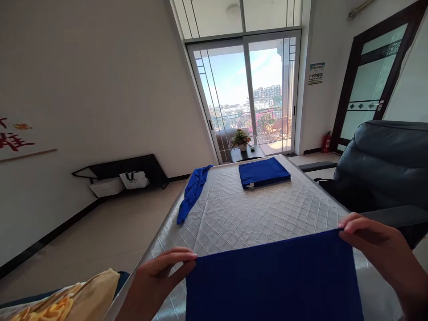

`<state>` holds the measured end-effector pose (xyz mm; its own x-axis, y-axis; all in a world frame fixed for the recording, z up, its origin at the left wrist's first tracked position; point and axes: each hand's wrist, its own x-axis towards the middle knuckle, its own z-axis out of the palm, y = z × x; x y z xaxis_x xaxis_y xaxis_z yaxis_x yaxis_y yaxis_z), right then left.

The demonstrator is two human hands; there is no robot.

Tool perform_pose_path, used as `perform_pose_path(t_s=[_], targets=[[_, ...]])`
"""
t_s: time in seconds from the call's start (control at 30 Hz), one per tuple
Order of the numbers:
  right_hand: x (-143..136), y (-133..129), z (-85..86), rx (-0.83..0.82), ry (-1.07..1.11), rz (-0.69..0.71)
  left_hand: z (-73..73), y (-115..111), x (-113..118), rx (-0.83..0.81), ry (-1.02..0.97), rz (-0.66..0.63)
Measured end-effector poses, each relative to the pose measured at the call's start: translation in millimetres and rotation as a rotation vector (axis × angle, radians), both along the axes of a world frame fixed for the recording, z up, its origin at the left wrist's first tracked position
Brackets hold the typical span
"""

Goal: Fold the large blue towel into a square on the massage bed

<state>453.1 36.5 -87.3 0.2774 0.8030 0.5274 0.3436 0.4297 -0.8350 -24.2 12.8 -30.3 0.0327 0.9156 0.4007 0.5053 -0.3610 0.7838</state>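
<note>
A flat blue cloth [272, 283] hangs between my hands at the near end of the table, its lower part cut off by the frame. My left hand [163, 272] pinches its upper left corner between thumb and fingers. At the upper right corner, my right hand [371, 240] grips the cloth the same way. Farther back on the quilted silver table cover [227, 209] lies a neat stack of folded blue cloth [264, 172], with a small pale tag at its front edge. A crumpled blue cloth [194, 194] lies along the table's left edge.
A dark leather chair [388, 165] stands close to the table's right side. Beyond the far end is a small black table [247, 154] with a potted plant [241, 139]. Yellow and tan fabric [83, 298] lies at the lower left. A low black shelf [123, 171] holds bags by the wall.
</note>
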Motion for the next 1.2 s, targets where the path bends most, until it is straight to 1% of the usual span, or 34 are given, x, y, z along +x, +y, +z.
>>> perform_pose_path(t_s=[0.03,0.1,0.17,0.23,0.3,0.33,0.4,0.5,0.6,0.73,0.9,0.97,1.03,1.1,1.2], targets=[[-4.3,13.0,-4.1,-0.105,0.014,0.078,-9.8,17.3,1.3,-0.080,-0.006,-0.039],[-11.3,41.5,-16.6,-0.303,0.056,0.207,-34.7,52.1,2.3,-0.240,-0.031,-0.083],[-17.4,71.8,-32.9,-0.403,0.082,0.263,-63.4,85.9,3.0,-0.337,-0.077,-0.088],[-23.0,102.4,-50.8,-0.451,0.082,0.303,-90.8,117.5,3.9,-0.375,-0.081,-0.087],[-27.4,132.3,-68.7,-0.474,0.053,0.324,-112.9,146.4,4.7,-0.391,-0.026,-0.067],[-29.1,146.9,-77.2,-0.477,0.029,0.328,-121.3,159.6,5.0,-0.396,0.015,-0.052],[-31.9,175.3,-92.9,-0.474,-0.057,0.314,-133.4,183.9,5.6,-0.402,0.095,-0.023],[-37.1,214.0,-111.4,-0.494,-0.252,0.227,-144.3,215.9,8.0,-0.391,0.176,0.026],[-45.2,246.0,-123.4,-0.533,-0.367,0.149,-152.8,244.7,12.9,-0.380,0.262,0.089],[-56.3,279.3,-132.5,-0.579,-0.475,0.054,-162.2,278.6,20.3,-0.369,0.368,0.166],[-66.7,311.4,-137.5,-0.619,-0.611,-0.053,-166.4,312.3,25.3,-0.339,0.480,0.239],[-71.3,320.0,-138.9,-0.623,-0.658,-0.096,-167.4,321.2,27.0,-0.319,0.527,0.260],[-76.4,324.7,-140.9,-0.615,-0.705,-0.136,-169.2,325.6,29.4,-0.295,0.580,0.273],[-81.6,325.2,-143.0,-0.591,-0.756,-0.174,-171.3,324.5,33.3,-0.255,0.642,0.285],[-88.5,320.5,-143.6,-0.538,-0.836,-0.213,-171.8,315.7,45.5,-0.164,0.742,0.317]])
